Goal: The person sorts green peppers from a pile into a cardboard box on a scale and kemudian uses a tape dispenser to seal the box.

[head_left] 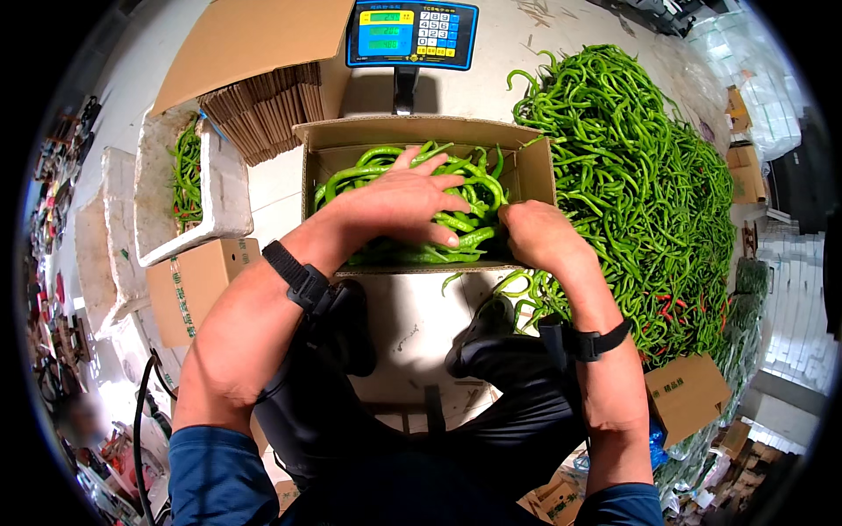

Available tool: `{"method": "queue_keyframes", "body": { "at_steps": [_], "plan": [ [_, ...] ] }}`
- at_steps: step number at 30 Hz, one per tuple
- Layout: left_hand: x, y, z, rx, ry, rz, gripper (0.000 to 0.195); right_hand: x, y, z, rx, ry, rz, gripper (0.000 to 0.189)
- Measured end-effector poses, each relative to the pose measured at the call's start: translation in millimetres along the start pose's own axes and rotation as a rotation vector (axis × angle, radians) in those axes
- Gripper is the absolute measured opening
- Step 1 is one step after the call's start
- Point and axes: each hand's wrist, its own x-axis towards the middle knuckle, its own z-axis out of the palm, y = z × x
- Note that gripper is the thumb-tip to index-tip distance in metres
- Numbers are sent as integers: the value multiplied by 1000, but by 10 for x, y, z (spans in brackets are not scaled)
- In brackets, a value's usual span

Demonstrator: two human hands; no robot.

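An open cardboard box point(421, 131) filled with long green chili peppers point(483, 191) stands before me. Across the top of these peppers my left hand point(414, 197) lies palm down, fingers spread. My right hand point(536, 230) is curled at the box's right end, its fingertips reaching inside past the wall. Whether those fingers hold a pepper is hidden. Behind the box rises the display point(412, 34) of a digital scale on a short post, its screens lit. The scale's platform cannot be seen.
A large heap of green chilies point(631, 184) with some red ones spreads over the floor at the right. To the left are a foam box point(227, 177) with a few chilies, a closed carton point(197, 283) and a carton packed with folded cardboard point(263, 105). My feet flank the near side.
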Motion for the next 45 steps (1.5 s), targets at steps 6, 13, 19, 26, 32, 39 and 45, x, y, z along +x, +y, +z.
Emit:
{"method": "queue_keyframes", "body": {
  "at_steps": [6,13,19,26,32,39,45],
  "plan": [
    [83,42,217,228,235,44,81,94,-24,131,-86,-51,29,19],
    [169,99,321,212,191,89,65,-36,205,-160,475,415,-61,22],
    [141,105,277,258,287,216,67,-96,453,-276,1054,665,74,27],
    [351,37,287,275,116,214,64,-297,950,-220,764,474,159,45],
    [171,128,309,289,0,140,67,-811,1769,106,711,324,311,47],
    [226,156,215,349,-56,133,67,-441,1531,2654,484,-4,367,35],
    [120,602,-239,223,119,-127,64,416,672,3773,483,179,222,29]
  ]
}}
